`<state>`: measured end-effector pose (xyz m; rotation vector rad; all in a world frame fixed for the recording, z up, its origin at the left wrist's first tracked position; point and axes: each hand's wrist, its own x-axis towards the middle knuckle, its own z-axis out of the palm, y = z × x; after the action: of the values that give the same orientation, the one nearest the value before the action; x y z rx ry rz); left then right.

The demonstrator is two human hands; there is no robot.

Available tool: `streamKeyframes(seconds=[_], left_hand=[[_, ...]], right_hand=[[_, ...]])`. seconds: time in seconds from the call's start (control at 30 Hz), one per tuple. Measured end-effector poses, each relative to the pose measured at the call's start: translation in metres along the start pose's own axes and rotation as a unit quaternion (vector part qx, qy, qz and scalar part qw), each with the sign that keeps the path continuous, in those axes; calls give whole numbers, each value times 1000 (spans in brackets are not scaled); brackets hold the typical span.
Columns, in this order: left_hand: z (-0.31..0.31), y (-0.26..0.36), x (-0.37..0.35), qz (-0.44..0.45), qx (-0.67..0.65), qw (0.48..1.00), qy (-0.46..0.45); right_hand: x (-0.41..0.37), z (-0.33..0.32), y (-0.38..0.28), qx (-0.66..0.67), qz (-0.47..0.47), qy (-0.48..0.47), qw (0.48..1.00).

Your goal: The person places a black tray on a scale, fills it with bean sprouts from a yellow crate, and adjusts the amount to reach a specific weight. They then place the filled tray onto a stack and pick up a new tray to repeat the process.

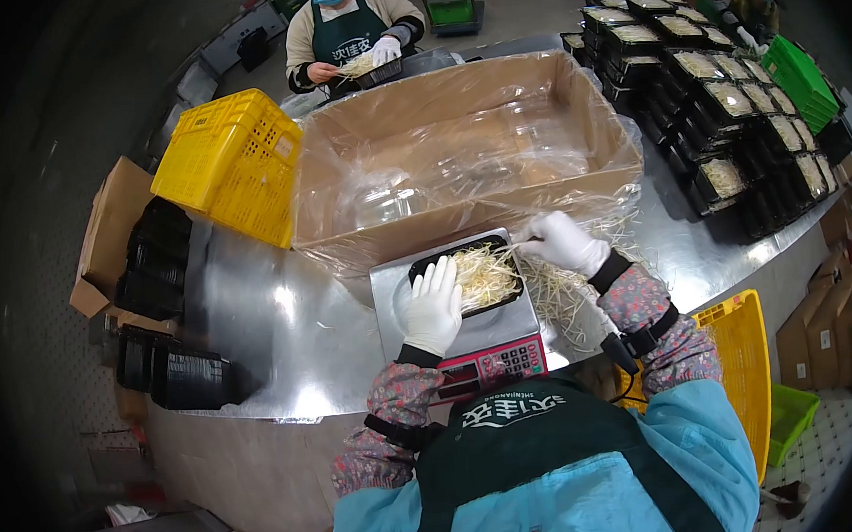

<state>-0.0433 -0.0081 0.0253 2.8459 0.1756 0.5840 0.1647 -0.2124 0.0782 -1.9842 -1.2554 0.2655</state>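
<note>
A black tray [416, 267] of bean sprouts [485, 277] rests on the silver plate of a weighing scale [498, 359] with a red keypad panel. My gloved left hand [433, 306] lies flat with fingers stretched over the tray's left side, touching the sprouts. At the tray's right edge, my gloved right hand [566, 245] pinches a few thin sprouts between thumb and fingers. Loose sprouts [560, 302] are scattered on the metal table beneath and beside that hand. The far side of the right hand's grip is partly hidden.
A plastic-lined cardboard box [471, 210] stands just beyond the scale. Left are a yellow crate [230, 166] and stacked black trays [191, 378]. Filled trays [728, 101] are piled at the right. Across the table, a co-worker [353, 36] holds a tray of sprouts.
</note>
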Motion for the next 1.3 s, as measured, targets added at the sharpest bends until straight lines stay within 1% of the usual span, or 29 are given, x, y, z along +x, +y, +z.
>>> streamKeyframes(seconds=[0.03,0.1,0.17,0.2,0.23,0.27,0.3,0.33,0.37,0.4,0.43,0.47,0.53,0.57,0.67,0.7,0.77,0.8,0.83,0.87,0.93,1.0,1.07,1.1,1.17,1.2,1.23,1.27,1.3], left_hand=[[0,-1,-1,-2,-7,1000,-5],[-8,-2,0,-11,-73,997,-19],[-20,-3,3,-22,-157,987,-16],[-27,-6,3,-30,-207,978,-7],[-34,-9,1,-39,-256,966,1],[-40,-13,0,-66,-301,951,0],[-49,-16,0,-85,-317,945,8],[-64,-17,1,-112,-340,933,11],[-76,-19,1,-142,-364,921,14],[-80,-28,-1,-128,-341,930,49],[-82,-32,-1,-117,-320,939,43],[-86,-36,0,-107,-299,948,35],[-85,-36,1,-79,-270,959,30],[-84,-27,5,-59,-239,969,-1],[-54,0,17,28,-122,992,-24],[-48,12,22,55,-88,994,-23],[-11,13,20,86,-2,993,-77],[-1,17,18,76,48,993,-74],[-2,18,18,74,48,993,-82],[-4,17,20,73,48,992,-90],[-12,19,21,74,35,992,-98],[-10,16,21,77,8,992,-95],[-13,14,21,76,-21,992,-102],[-18,13,24,64,-47,989,-125],[-34,14,22,64,-91,989,-96],[-50,19,26,58,-90,990,-96],[-53,14,25,36,-110,990,-81],[-57,8,22,13,-131,989,-67],[-61,1,19,-10,-151,987,-52]], right_hand=[[-8,-16,0,43,35,14,998],[-23,-38,7,50,88,60,993],[-41,-36,43,134,141,111,975],[-50,-36,61,183,230,81,952],[-61,-38,74,41,207,16,977],[-71,-40,85,-101,178,-50,978],[-76,-39,90,-241,142,-113,953],[-71,-48,63,-243,201,-172,933],[-71,-48,62,-202,183,-123,954],[-70,-46,63,-158,164,-75,971],[-71,-41,66,-111,146,-29,983],[-66,-36,72,-145,90,9,985],[-47,-33,43,-118,62,16,991],[-37,-31,23,-105,48,23,993],[-10,-11,-20,-120,33,-53,991],[-6,2,-21,-154,-3,-63,986],[3,17,-38,-226,-15,-121,966],[4,27,-29,-230,-20,-125,965],[7,38,-22,-234,-24,-128,963],[6,44,-15,-225,-24,-92,970],[3,39,-14,-219,-22,-72,973],[1,19,-22,-228,-5,-56,972],[-4,-6,-24,-194,21,-32,980],[-6,-16,-23,-176,31,-22,984],[-13,-38,-15,-133,36,12,990],[-18,-47,-12,-113,41,33,992],[-24,-53,-8,-92,46,53,993],[-30,-55,0,-55,81,64,993],[-37,-55,7,-91,95,50,990]])
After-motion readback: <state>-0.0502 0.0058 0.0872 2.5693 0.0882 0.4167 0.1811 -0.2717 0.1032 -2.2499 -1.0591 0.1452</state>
